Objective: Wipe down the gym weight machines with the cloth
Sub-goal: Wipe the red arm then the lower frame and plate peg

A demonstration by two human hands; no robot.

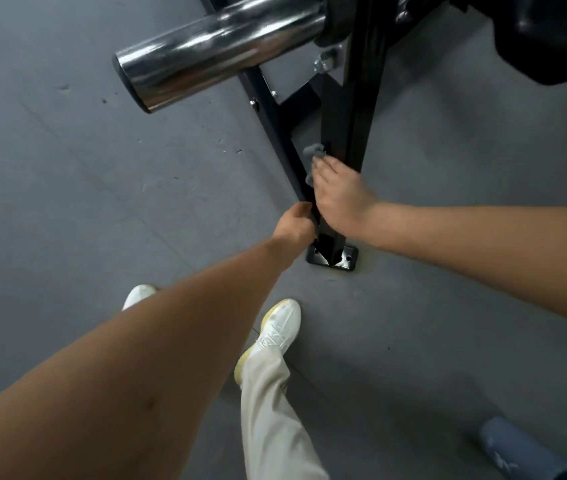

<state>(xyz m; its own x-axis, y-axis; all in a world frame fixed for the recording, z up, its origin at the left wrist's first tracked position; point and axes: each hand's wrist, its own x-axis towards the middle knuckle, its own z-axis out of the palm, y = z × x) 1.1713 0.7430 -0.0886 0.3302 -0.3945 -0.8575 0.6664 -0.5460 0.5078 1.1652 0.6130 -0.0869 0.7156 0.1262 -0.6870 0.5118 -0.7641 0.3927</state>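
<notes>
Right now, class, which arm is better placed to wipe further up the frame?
Right. The right grip presses the cloth on the frame; the left grip only holds the frame lower down.

The fat bar point(219, 53) at 11 o'clock was shiny silver metal, smooth like a mirror. The frame point(361, 109) was black painted metal with a soft shine, and its foot plate point(349, 259) was glossy black. The cloth point(313, 152) was soft, gray and crumpled. The floor point(67, 168) was dull gray, a bit rough and scuffed. The pad point(552, 36) at 1 o'clock looked smooth and black. The shoe point(280, 327) was white woven cloth.
</notes>
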